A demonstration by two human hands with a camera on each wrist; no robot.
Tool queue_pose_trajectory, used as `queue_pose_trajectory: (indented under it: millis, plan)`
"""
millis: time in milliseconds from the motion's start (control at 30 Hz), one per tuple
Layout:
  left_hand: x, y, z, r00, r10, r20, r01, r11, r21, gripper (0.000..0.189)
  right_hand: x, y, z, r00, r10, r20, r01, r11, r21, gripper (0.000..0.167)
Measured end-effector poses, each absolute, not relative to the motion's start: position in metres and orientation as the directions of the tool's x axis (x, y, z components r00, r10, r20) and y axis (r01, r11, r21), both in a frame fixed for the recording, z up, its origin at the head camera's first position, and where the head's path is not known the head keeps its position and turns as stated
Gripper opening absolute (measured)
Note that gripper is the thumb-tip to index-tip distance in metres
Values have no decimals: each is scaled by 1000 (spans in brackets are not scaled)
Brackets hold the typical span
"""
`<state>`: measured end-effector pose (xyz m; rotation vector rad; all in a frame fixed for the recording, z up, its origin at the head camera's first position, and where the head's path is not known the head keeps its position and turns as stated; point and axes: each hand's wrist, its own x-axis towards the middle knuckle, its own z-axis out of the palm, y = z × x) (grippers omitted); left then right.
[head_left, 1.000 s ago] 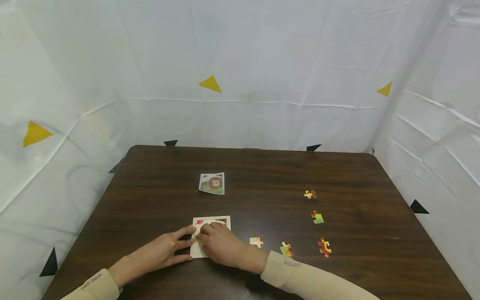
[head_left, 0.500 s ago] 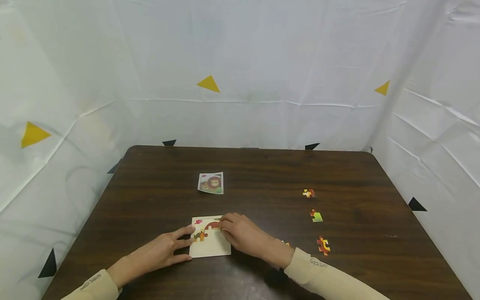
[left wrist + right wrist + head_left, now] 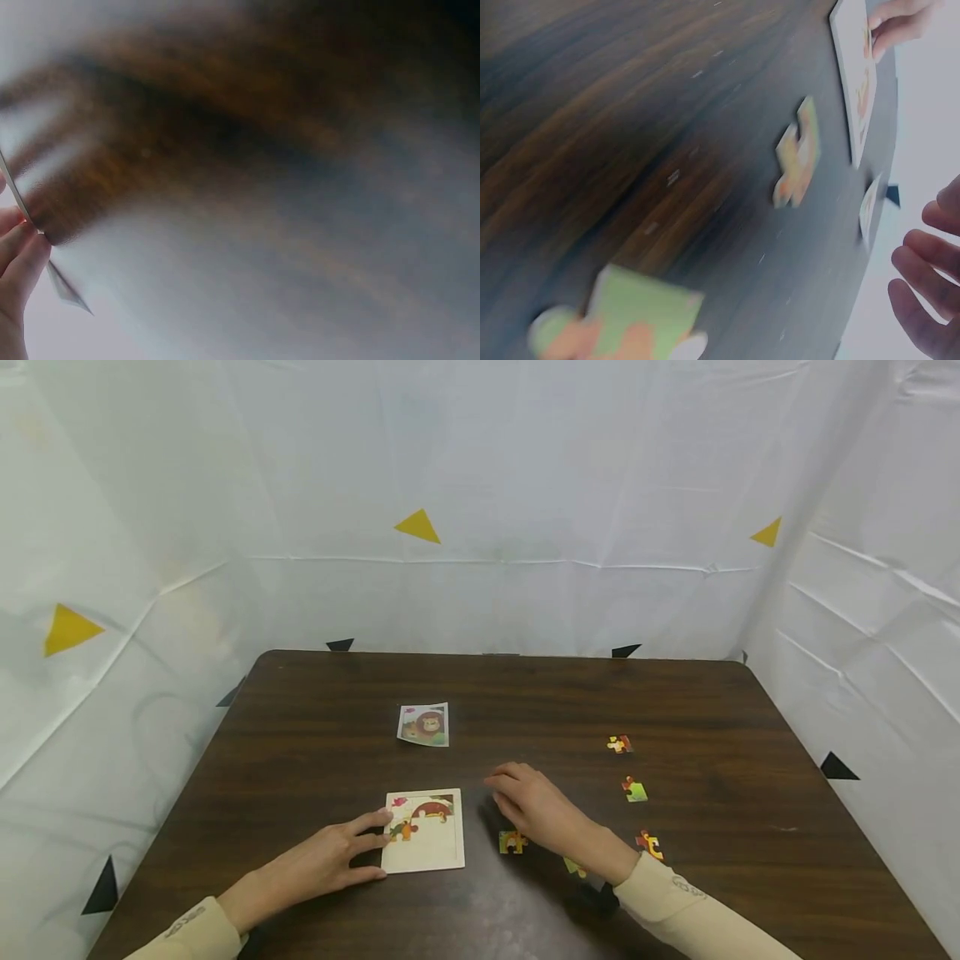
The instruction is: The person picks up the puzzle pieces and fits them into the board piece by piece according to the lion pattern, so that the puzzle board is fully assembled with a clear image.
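A square puzzle board (image 3: 423,852) with a pale frame lies near the front of the table. Flower, lion-mane and orange-green puzzle pieces fill its top and left part; the rest is bare. My left hand (image 3: 330,860) touches the board's left edge with spread, fairly straight fingers. To the right of the board, my right hand (image 3: 543,810) is held over the table with loosely bent fingers and nothing visible in them. Just beside and below it lies an orange-green puzzle piece (image 3: 513,842). Another green piece (image 3: 574,867) is partly hidden by the right wrist.
Farther right lie an orange-red piece (image 3: 649,843), a green-red piece (image 3: 634,790) and a small yellow-red piece (image 3: 620,744). A lion picture card (image 3: 423,725) lies behind the board. White sheeting (image 3: 510,610) surrounds the dark wooden table (image 3: 337,718).
My right hand has moved from over the board to its top right, then off to the right, uncovering the pieces in the board. The left hand stays at the board's left edge.
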<state>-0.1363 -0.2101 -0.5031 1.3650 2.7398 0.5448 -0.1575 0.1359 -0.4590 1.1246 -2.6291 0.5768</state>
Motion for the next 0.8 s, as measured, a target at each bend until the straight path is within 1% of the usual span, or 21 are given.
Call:
queue_pose_trajectory:
  millis: [200, 367, 533, 800]
  plan:
    - [-137, -210, -505, -629, 767, 129, 757, 566, 326, 50, -159, 160, -464, -689, -605, 399, -719, 638, -274, 25]
    - [-136, -211, -506, -637, 760, 124, 752, 579, 316, 56, -161, 178, -461, -728, -553, 404, -676, 677, -292, 24]
    - [-136, -210, -506, -631, 768, 109, 757, 579, 304, 56, -163, 195, -454, -761, -494, 421, -631, 713, -305, 23]
    - [-135, -210, -502, -621, 776, 112, 766, 570, 297, 53, -166, 215, -445, -788, -424, 447, -582, 750, -314, 21]
